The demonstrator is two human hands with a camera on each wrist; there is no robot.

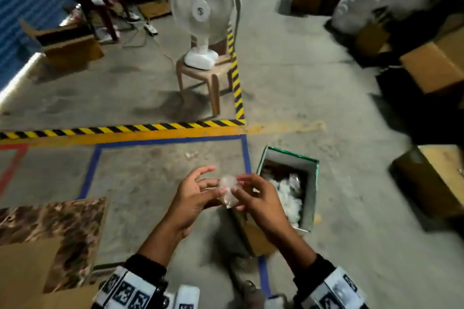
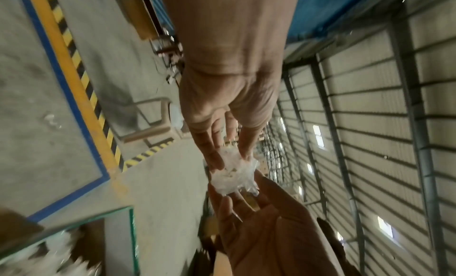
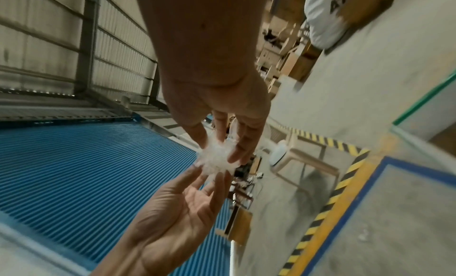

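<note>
A small crumpled clear plastic bag (image 1: 228, 189) is held in the air between both hands, above the concrete floor. My left hand (image 1: 216, 187) pinches its left side with thumb and fingertips, the other fingers spread loosely. My right hand (image 1: 236, 189) pinches its right side. In the left wrist view the plastic bag (image 2: 233, 173) sits between the left fingers (image 2: 217, 159) above and the right hand (image 2: 259, 231) below. In the right wrist view the bag (image 3: 214, 160) is pinched by the right fingers (image 3: 237, 153), with the left hand (image 3: 177, 206) reaching up to it.
A green-rimmed open box (image 1: 311, 198) with white crumpled plastic inside stands just right of the hands. A white fan (image 1: 203, 15) sits on a chair (image 1: 216, 75) ahead, behind hazard tape (image 1: 120, 129). Cardboard boxes (image 1: 431, 65) line the right; a cardboard flap (image 1: 27, 268) lies lower left.
</note>
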